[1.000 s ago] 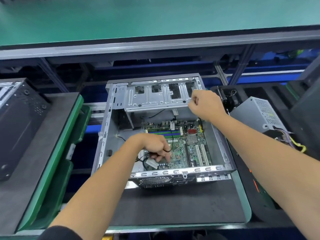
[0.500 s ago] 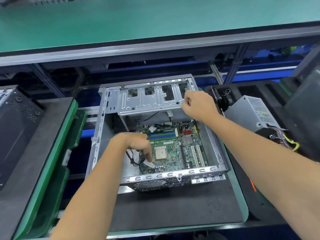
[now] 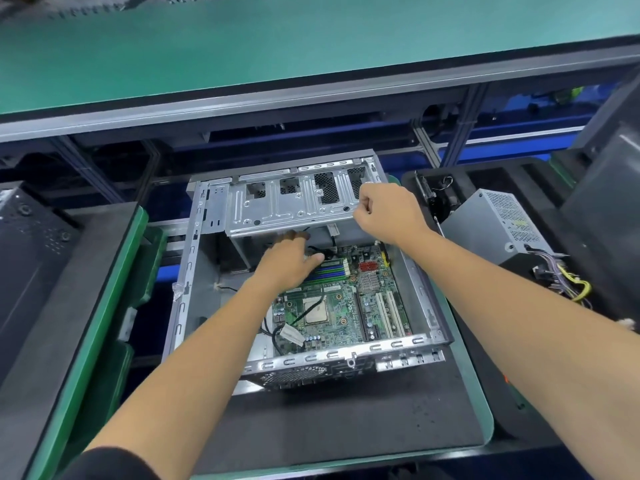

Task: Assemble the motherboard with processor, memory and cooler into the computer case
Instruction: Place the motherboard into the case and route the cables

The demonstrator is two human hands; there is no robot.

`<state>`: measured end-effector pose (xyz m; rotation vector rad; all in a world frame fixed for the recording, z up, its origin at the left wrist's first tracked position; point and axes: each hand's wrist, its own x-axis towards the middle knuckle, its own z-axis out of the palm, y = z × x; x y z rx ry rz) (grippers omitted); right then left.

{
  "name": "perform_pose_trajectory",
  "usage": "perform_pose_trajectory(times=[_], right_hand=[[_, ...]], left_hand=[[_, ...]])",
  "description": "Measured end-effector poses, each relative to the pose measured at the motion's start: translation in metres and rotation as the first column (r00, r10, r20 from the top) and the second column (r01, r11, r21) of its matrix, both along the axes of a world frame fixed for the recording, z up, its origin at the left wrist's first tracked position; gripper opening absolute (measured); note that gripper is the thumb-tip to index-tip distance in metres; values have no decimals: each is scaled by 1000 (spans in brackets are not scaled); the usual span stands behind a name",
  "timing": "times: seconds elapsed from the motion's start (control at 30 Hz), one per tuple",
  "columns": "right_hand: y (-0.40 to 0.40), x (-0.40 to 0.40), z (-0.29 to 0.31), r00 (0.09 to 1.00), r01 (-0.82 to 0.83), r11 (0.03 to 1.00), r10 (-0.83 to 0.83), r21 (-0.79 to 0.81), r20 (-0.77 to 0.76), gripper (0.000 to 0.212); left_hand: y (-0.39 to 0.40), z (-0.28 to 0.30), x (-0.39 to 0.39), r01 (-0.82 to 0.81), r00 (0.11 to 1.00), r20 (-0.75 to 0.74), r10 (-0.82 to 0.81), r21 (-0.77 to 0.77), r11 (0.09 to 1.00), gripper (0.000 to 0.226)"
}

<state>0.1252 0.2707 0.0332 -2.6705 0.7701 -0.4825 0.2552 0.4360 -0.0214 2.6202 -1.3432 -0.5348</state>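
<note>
Cable routing looks underway: your right hand [image 3: 382, 211] grips the hinged silver drive cage [image 3: 287, 206] while your left hand [image 3: 289, 261], fingers hidden, grip unclear, reaches beneath it over the green motherboard [image 3: 343, 306].

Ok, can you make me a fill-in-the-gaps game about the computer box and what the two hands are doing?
1. The green motherboard lies inside the open metal ____.
2. The ____ hand grips the edge of the drive cage at the far end of the case.
3. The left hand reaches in over the board, with a ____ cable beside its fingers.
4. The grey power supply sits outside the case, on its ____ side.

Missing words: case; right; black; right
</note>
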Motion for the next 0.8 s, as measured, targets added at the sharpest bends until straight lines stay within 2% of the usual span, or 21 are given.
perform_pose_trajectory(times=[0.03,0.13,0.3,0.37,0.43,0.5,0.6,0.8], right_hand=[[0,0,0,1000,-1,1000,1,0,1,15],[0,0,0,1000,-3,1000,3,1,0,15],[0,0,-1,1000,-4,1000,4,-11,-3,15],[-1,1,-2,1000,-5,1000,5,-11,0,15],[-1,1,-3,1000,-5,1000,5,-8,3,15],[-2,2,-3,1000,-4,1000,4,-5,3,14],[-3,2,-4,1000,2,1000,-2,-9,1,13],[-4,2,-5,1000,9,1000,-9,-4,11,11]], left_hand=[[-5,-2,-2,15,999,36,-14,-17,1000,54],[-16,-8,-5,17,1000,17,-16,-84,996,40],[-22,-12,-6,48,998,37,-45,-83,995,18],[-21,-10,-4,51,998,-24,-55,-143,988,17],[-19,-5,-6,14,984,-171,-57,-242,970,17],[-19,2,-11,-38,916,-390,-97,-325,945,20],[-18,9,-22,-78,721,-664,-200,-364,928,26],[-20,10,-27,-75,510,-815,-275,-361,930,33]])
